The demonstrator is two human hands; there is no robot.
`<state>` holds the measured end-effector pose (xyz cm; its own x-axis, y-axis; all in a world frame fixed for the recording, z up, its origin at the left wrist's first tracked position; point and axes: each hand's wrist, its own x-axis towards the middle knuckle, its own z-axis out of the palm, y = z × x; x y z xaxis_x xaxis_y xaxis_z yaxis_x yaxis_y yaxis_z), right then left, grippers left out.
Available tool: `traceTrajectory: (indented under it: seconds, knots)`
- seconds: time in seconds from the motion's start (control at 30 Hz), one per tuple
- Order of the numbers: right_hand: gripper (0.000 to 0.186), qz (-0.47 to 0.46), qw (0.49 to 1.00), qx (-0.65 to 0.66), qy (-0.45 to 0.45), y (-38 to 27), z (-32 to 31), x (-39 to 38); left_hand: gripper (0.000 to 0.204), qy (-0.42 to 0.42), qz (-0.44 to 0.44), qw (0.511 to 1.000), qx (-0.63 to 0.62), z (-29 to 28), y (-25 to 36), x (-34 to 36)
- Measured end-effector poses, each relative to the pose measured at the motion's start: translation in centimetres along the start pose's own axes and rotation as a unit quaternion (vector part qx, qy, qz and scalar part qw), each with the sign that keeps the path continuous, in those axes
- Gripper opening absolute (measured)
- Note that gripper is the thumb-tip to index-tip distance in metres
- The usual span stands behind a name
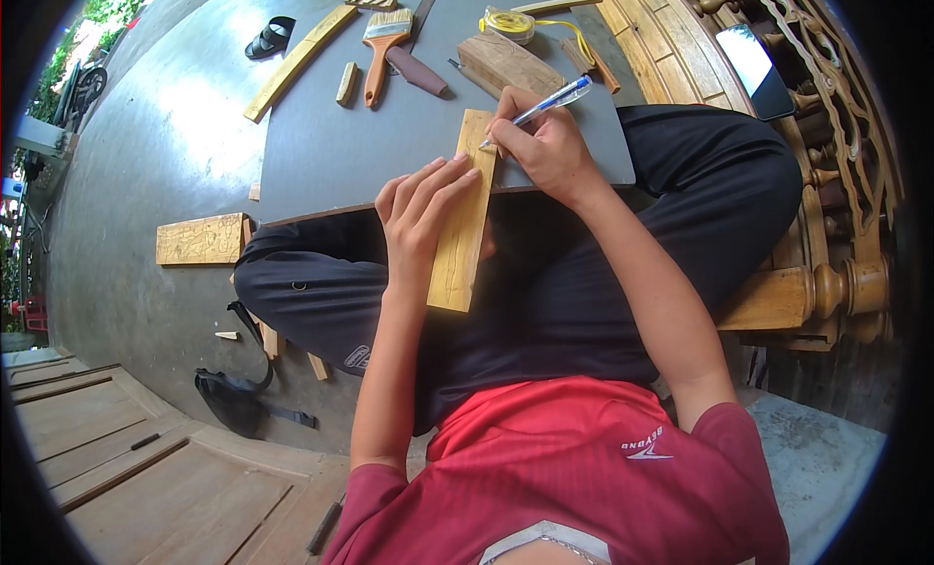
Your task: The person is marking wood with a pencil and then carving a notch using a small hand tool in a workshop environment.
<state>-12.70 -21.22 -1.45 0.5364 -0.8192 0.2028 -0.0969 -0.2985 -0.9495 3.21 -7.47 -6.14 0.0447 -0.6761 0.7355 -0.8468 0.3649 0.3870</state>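
A long, narrow, yellowish wooden board [457, 244] rests partly on a grey tabletop [331, 161], its near end jutting over the edge above my lap. Pencil-like lines run along its face. My left hand [418, 210] holds the board from the left, fingers laid across its top; the thumb is hidden. Pinched in my right hand [547, 147] is a blue-and-white ballpoint pen [556, 100], tilted, its tip touching the board near the far end. The side of that hand rests by the board's right edge.
Beyond the board lie a paintbrush [377, 64], a wooden block [511, 64], a yellow tape measure [508, 25], a small wood piece [346, 83] and a long strip [302, 59]. A phone [757, 74] sits on the carved bench at right. Another marked board [199, 241] is at left.
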Motion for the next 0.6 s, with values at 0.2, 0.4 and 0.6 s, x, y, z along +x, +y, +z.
traceTrajectory:
  seconds: [0.2,0.4,0.6]
  knots:
    - [0.023,-0.004,1.0,-0.005,0.001,0.03,-0.01,-0.02,0.053,-0.003,0.001,1.0,0.004,0.06,-0.09,-0.14]
    - [0.023,-0.011,1.0,-0.004,0.002,-0.18,0.13,-0.06,0.053,-0.003,0.003,1.0,0.009,0.07,-0.04,-0.11]
    - [0.023,0.005,1.0,-0.001,0.004,0.14,0.05,0.09,0.054,-0.003,0.003,1.0,0.01,0.09,-0.09,-0.1]
